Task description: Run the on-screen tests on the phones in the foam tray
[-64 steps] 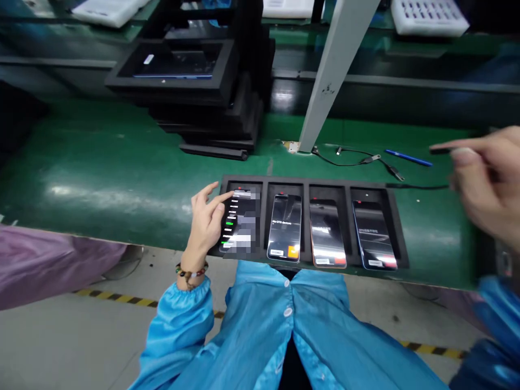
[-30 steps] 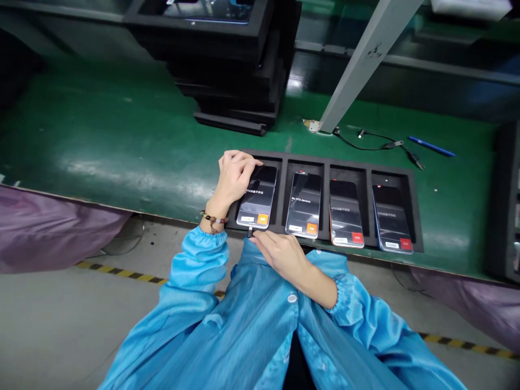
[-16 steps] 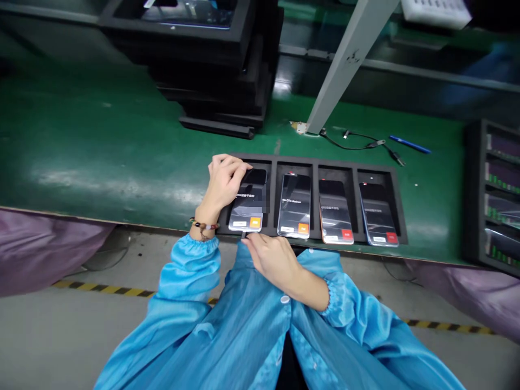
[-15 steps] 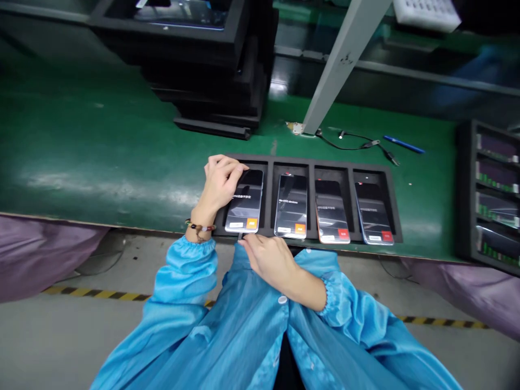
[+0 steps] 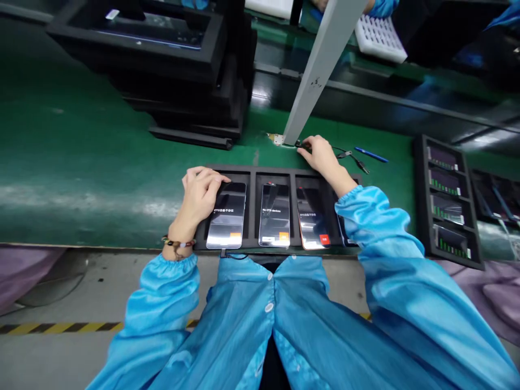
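**Leftmost phone** (image 5: 226, 215): lies screen up and lit in the left compartment of the black foam tray (image 5: 252, 172). An orange button shows at the near end of the screen, and a small dark plug (image 5: 226, 253) sits at the phone's near edge.
**Left hand** (image 5: 201, 195): fingers curled over the phone's far left corner, clasping it. A bead bracelet (image 5: 177, 245) is on the wrist.
**Right hand** (image 5: 320, 154): reaches past the tray's far rim, with the fingertips drawn together on the black cable (image 5: 350, 155) at the foot of the grey post (image 5: 320, 65).
**Same tray**: the second phone (image 5: 275, 215) and third phone (image 5: 312, 219) are lit. The right compartment is mostly hidden under the blue sleeve (image 5: 377, 227).
**Surface**: a green belt (image 5: 81, 162), glossy and scuffed. The tray sits at its near edge.
- A blue pen (image 5: 371, 155) lies just beyond the cable.
- A stack of black trays (image 5: 182, 81) stands at far left.
- A second tray of phones (image 5: 447, 200) stands well to the right.

**Beyond**: a dark rail, then another green surface with a white slotted tray (image 5: 379, 38).
**Below**: a purple cover (image 5: 24, 271) under the belt's edge, and a grey floor with a yellow-black stripe (image 5: 40, 327).
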### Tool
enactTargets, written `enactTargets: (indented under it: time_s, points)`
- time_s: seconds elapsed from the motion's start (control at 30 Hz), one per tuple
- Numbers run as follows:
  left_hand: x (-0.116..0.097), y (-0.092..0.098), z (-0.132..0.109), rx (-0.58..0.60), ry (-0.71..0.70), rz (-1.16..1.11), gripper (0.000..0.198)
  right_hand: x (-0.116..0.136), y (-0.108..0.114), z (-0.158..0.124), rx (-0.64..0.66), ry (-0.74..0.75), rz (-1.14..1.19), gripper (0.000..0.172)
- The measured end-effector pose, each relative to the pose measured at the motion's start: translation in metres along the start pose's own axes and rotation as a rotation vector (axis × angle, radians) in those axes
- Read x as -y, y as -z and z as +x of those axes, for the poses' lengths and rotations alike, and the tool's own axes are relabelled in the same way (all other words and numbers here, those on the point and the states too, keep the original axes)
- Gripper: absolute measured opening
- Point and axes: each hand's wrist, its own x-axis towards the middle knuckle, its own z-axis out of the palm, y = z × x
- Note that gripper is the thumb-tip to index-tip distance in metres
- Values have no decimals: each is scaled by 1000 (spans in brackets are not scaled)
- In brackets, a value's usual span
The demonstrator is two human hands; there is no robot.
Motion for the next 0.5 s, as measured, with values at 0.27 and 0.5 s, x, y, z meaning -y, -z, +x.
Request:
enactTargets:
  time_s: [0.27, 0.5]
  points:
    - [-3, 3, -2, -29, -7, -14, 55, -42, 65, -46, -27, 54, 140, 33]
    - [0, 1, 2, -43, -7, -32, 64, -25, 193, -225, -300, -200, 32, 23]
